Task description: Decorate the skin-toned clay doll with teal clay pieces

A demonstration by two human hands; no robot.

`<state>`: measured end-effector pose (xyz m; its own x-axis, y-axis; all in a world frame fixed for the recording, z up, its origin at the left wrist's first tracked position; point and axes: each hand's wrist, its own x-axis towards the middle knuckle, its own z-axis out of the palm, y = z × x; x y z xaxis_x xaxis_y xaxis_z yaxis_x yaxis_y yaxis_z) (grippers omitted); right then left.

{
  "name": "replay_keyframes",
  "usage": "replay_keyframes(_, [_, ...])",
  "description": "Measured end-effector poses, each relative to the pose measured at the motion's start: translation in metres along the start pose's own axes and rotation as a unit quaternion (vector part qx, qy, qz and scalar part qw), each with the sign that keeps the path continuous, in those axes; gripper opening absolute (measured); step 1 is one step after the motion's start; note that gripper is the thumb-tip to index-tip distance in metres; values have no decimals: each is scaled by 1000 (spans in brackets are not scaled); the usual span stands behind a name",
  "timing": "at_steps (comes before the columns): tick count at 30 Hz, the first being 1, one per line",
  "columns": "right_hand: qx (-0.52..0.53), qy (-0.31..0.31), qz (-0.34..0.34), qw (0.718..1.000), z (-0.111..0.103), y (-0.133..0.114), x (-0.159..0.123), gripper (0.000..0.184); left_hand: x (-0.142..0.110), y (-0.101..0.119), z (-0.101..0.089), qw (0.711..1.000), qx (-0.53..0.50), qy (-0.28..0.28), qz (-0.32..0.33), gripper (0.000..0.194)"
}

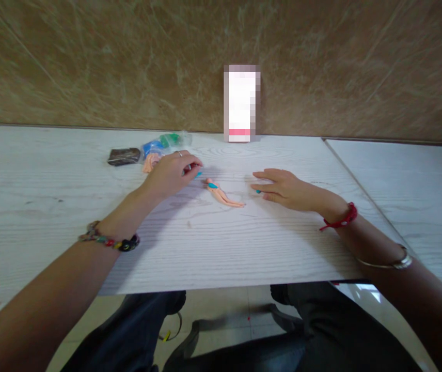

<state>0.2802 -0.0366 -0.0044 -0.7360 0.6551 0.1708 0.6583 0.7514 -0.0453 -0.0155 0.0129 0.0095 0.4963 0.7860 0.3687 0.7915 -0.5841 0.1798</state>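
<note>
A small peach clay figure (223, 197) lies on the white wood-grain table between my hands, with a teal patch near its left end and long thin parts tapering to the right. My left hand (172, 173) is just left of it, fingers curled and thumb near the forefinger. A teal spot shows at that thumb tip; I cannot tell whether anything is pinched there. On the figure's other side, my right hand (283, 188) rests low over the table with fingers stretched apart, holding nothing. Beyond my left hand is a bag of peach clay (151, 162), partly covered by it.
Blue clay (152, 148), green clay (170, 139) and a dark brown wrapped block (124, 156) lie at the back left. A blurred-out bright phone-like screen (241, 103) stands against the brown marbled wall (89, 62). A table seam (364, 188) runs at right.
</note>
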Motion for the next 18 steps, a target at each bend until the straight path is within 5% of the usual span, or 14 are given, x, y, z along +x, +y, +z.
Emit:
replay_keyframes(14, [88,144,45,985,4,0,20,15,1,-3,4,1000,-10,-12,3,26])
replay_keyframes(18, [30,108,44,993,10,-2,27,21,0,-4,4,1000,0,-10,-5,24])
